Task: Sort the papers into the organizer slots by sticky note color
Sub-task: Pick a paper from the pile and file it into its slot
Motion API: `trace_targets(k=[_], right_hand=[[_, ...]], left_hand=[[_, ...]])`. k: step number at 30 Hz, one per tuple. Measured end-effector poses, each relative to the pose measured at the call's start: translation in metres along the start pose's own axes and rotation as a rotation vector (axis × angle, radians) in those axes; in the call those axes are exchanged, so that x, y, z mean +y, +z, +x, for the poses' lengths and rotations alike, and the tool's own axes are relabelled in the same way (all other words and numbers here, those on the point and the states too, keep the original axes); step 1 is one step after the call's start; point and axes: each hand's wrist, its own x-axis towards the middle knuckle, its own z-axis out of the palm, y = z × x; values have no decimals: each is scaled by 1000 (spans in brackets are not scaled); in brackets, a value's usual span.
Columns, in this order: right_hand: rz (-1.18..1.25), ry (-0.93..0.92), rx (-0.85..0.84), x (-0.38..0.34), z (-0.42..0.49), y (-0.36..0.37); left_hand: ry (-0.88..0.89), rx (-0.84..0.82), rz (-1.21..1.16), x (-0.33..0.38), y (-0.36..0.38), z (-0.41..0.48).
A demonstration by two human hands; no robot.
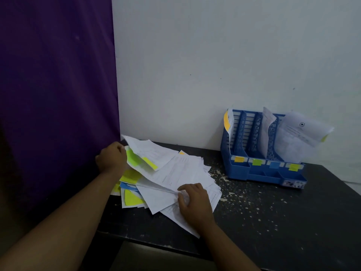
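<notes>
A loose pile of white papers (175,173) with green, yellow and blue sticky notes lies at the left end of the black table (273,222). My left hand (112,158) grips the raised left edge of several sheets, showing a green note (132,157) and a yellow note (149,163) beneath. My right hand (193,202) rests on the pile's lower right, fingers curled at a sheet's edge. The blue organizer (261,169) stands at the back right, its slots labelled orange, green, blue and yellow. Papers stand in three slots, all but the green-labelled one.
A purple curtain (56,85) hangs at the left, right beside the pile. A white wall (214,65) runs behind the table. Pale flecks cover the tabletop between pile and organizer. The table's front edge runs just below my right wrist.
</notes>
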Motion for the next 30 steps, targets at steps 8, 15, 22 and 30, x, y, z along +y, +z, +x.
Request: trace_targets(k=[8, 15, 22, 30], right_hand=[[-11, -24, 35, -20, 15, -23], [226, 29, 111, -57, 85, -80], [527, 221, 113, -88, 146, -147], [824, 271, 115, -94, 158, -199]], left_hand=[[122, 110, -295, 52, -67, 45], [170, 207, -549, 113, -127, 71], [214, 178, -773, 173, -161, 67], [149, 57, -1003, 210, -147, 51]])
